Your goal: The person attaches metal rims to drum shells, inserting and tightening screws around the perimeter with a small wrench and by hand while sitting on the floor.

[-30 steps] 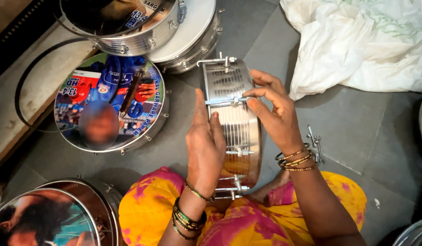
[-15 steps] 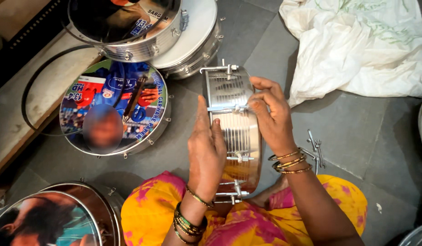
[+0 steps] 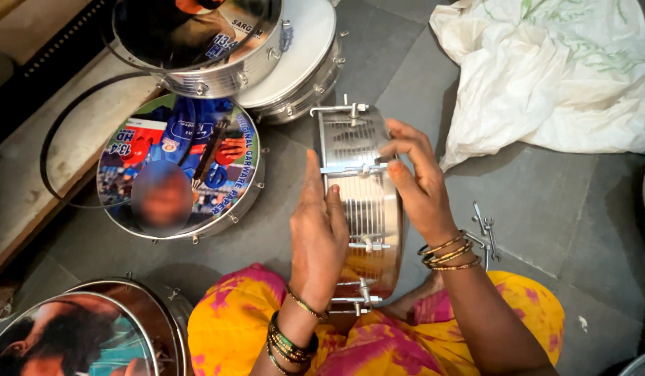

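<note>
- Steel drum shell (image 3: 361, 202) stands on edge against my lap; my left hand (image 3: 317, 233) lies flat along its side, not gripping, so it could roll away.
- My right hand (image 3: 414, 182) pinches a tension rod (image 3: 352, 168), apparently; a slip may drop it among the loose hooks (image 3: 484, 226).

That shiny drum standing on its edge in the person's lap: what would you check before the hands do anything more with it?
1. Drum steadied: ok. The metal drum stands on edge between both hands.
2. Left hand placed: ok, flat against the drum's left rim.
3. Right hand placed: ok, fingers on the tension rod across the shell.
4. Rod tight: cannot tell from this view.
5. Spare metal hooks within reach: ok, lying on the floor beside the right wrist.
6. Room to work: ok, though the printed-head drum lies close by on the left.
</note>
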